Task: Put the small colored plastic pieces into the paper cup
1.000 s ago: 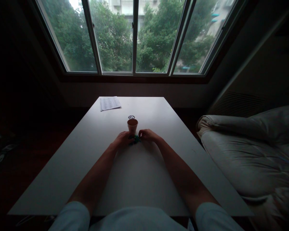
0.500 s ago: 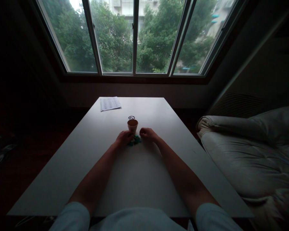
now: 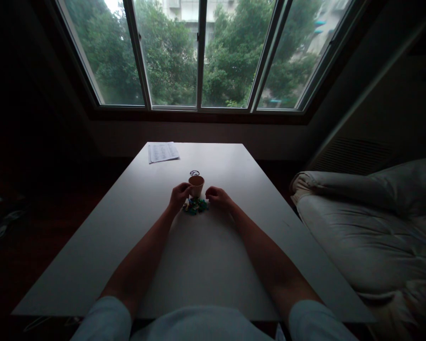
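Observation:
A brownish cup stands upright on the white table. Just in front of it lies a small heap of green, dark and pale bits, too small to name. My left hand is at the cup's left side, fingers bent together near its rim; whether they grip the cup or a small bit is hidden. To the right of the cup and heap, my right hand rests low with its fingers curled closed. What it holds, if anything, does not show.
Behind the cup lies a small dark ring-shaped thing. Printed sheets of paper lie at the table's far left corner. A pale padded sofa stands along the right side, and a window is beyond the table.
My left hand has risen from the heap to the left side of the cup near its rim, uncovering more of the bits. My right hand has stayed in place.

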### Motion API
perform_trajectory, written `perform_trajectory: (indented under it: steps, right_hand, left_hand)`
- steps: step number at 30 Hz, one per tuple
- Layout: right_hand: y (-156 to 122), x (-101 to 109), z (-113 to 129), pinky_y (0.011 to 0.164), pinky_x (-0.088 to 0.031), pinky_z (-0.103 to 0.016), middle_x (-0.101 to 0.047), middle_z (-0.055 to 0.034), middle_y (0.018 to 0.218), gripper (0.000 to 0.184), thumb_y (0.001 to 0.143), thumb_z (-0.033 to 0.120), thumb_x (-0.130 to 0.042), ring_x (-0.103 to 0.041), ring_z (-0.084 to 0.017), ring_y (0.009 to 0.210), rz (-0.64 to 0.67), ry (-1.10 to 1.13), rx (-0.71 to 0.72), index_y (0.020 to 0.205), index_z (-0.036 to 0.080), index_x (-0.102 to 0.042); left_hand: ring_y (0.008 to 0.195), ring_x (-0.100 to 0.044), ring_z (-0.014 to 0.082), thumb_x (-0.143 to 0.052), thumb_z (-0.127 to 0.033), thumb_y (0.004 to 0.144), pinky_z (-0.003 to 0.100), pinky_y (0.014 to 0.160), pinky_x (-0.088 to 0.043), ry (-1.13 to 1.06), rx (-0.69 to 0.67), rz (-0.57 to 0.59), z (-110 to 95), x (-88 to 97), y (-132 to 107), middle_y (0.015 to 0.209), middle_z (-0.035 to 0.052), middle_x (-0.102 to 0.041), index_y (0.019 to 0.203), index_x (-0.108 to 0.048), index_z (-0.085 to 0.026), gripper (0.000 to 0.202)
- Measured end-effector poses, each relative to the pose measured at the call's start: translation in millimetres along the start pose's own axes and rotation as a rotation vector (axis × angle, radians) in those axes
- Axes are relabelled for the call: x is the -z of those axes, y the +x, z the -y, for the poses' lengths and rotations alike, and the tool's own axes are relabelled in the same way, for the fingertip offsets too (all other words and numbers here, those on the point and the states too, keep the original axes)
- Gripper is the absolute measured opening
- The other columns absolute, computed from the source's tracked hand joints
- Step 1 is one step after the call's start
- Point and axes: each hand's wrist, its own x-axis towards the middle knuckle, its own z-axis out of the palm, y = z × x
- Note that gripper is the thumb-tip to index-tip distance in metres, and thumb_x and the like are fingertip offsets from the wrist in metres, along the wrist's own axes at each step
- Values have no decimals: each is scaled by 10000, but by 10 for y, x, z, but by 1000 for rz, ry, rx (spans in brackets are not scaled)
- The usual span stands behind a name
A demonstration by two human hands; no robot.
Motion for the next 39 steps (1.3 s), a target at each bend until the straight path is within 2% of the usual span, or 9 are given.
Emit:
perform_trajectory:
  steps: [3,7,14,19,23,26,30,35,39]
  right_hand:
    - [2,9,-11,693,-483,-251,-696,-25,820,189,716,281,-594,-613,-137,724,6,-24,-9,864,172,-637]
    - [15,19,-60,681,-472,-244,-693,-20,813,204,722,288,-585,-600,-132,709,-3,-46,0,876,168,-644]
    - [22,33,-118,703,-479,-253,-694,-22,829,212,731,285,-593,-615,-138,738,-6,-23,9,900,167,-643]
    - [8,31,-87,721,-493,-266,-696,-25,842,200,735,269,-592,-621,-145,753,-2,-12,5,903,172,-642]
    - [7,28,-63,739,-506,-279,-706,-33,866,206,736,263,-602,-630,-149,769,-5,-6,-17,913,170,-651]
    - [10,39,-53,724,-518,-284,-713,-41,878,236,728,286,-630,-632,-147,742,6,70,-31,927,163,-663]
    - [0,60,-34,705,-517,-278,-718,-55,871,278,719,323,-671,-636,-143,719,5,175,-31,935,147,-693]
    - [-2,55,-37,637,-490,-238,-715,-58,828,319,746,387,-703,-625,-128,692,-81,334,-116,951,143,-707]
    - [24,55,-69,614,-496,-221,-721,-69,869,327,753,392,-742,-642,-126,704,-158,515,-218,972,152,-700]
  left_hand:
    - [544,-481,86,-700,-395,788,225,516,-361,-94,27,-62,-66,-3,1,701,23,-654,924,-697,-142,287]
    - [527,-437,66,-696,-372,784,216,502,-335,-184,61,-80,-92,-13,3,773,34,-691,966,-696,-147,290]
    - [467,-337,39,-664,-363,770,216,445,-277,-259,115,-88,-167,-34,12,994,123,-751,1095,-699,-123,405]
    - [432,-242,6,-633,-353,765,212,408,-209,-408,202,-5,-237,-36,-2,1214,169,-688,1214,-660,-133,500]
    - [428,-215,4,-594,-368,788,213,413,-238,-486,239,44,-232,-7,-19,1307,171,-639,1270,-618,-150,530]
    - [424,-221,9,-574,-375,802,215,423,-261,-505,246,51,-198,25,-17,1289,168,-652,1267,-605,-143,520]
    - [420,-232,19,-568,-383,795,221,426,-272,-494,253,1,-126,71,3,1188,161,-702,1238,-605,-128,513]
    - [432,-296,33,-568,-381,764,218,442,-294,-455,284,-117,-12,138,34,1016,129,-738,1182,-619,-114,498]
    - [425,-307,25,-576,-354,748,210,441,-297,-444,290,-178,72,196,53,925,97,-727,1135,-636,-112,461]
